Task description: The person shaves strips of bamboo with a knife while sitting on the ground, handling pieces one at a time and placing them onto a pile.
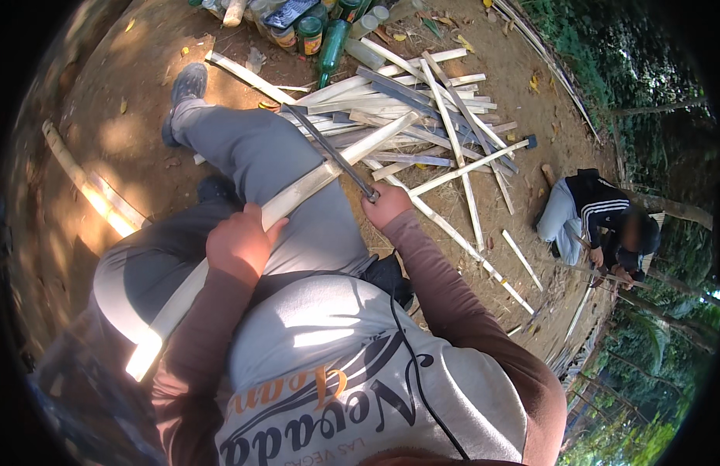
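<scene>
A long pale split-bamboo strip [301, 189] lies slantwise across my lap, its far end over the pile of strips. My left hand [239, 245] is closed around its lower half, thumb along the top. In my right hand [387, 206] is the handle of a long, dark, narrow-bladed machete [336, 158]. The blade points up and to the left, crossing the bamboo strip at a steep angle near my knee. Whether its edge is cutting into the strip I cannot tell.
Several loose slats [445, 116], pale and dark, lie heaped on the dirt ahead. Jars and a green bottle [332, 50] stand or lie behind them. A thicker bamboo piece [88, 182] rests at the left. To the right, another person [597, 213] crouches, handling strips.
</scene>
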`<state>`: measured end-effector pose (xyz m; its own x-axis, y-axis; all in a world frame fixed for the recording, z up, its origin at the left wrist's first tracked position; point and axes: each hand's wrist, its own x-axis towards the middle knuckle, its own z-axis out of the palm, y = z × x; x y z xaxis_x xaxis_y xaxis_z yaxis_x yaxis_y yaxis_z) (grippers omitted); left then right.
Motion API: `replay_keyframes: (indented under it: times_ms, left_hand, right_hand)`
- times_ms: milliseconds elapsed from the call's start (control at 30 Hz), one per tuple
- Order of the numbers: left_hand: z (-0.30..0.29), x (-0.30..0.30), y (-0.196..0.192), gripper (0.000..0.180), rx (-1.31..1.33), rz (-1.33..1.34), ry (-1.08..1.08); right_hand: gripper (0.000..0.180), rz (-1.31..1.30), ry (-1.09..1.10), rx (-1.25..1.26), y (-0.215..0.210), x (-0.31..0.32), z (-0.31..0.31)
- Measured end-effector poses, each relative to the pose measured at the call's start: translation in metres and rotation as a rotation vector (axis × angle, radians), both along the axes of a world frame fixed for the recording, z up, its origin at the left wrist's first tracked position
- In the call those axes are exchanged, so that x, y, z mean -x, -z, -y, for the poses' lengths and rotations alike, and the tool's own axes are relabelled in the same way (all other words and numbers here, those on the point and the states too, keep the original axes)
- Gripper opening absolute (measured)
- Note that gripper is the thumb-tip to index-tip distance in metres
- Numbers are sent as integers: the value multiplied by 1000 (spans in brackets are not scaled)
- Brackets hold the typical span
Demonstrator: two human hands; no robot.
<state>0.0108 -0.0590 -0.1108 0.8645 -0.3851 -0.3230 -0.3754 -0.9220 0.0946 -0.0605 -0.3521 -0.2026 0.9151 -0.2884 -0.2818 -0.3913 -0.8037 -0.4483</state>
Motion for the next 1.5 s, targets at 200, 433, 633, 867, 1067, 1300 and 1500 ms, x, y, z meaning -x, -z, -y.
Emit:
replay_keyframes:
  times_ms: [200,433,633,867,1067,1300,1500]
  left_hand:
    - [4,-2,-6,57,25,-43,-43]
    - [9,-4,-8,57,36,-127,-87]
    - [5,-1,-3,58,63,-14,-13]
    - [-3,-3,-6,57,56,-36,-26]
    - [-4,2,1,55,50,-16,-28]
    - [1,-6,-2,54,42,11,26]
    - [6,-7,-3,56,69,-40,-12]
  right_hand:
    - [23,-96,9,87,5,-7,-14]
    - [25,-106,8,67,1,-13,-7]
    - [26,-125,218,97,25,-15,57]
    - [30,-160,112,134,27,-11,54]
    - [30,-130,167,75,39,2,82]
    - [32,-184,119,31,48,-2,84]
    - [30,-177,198,101,50,-28,87]
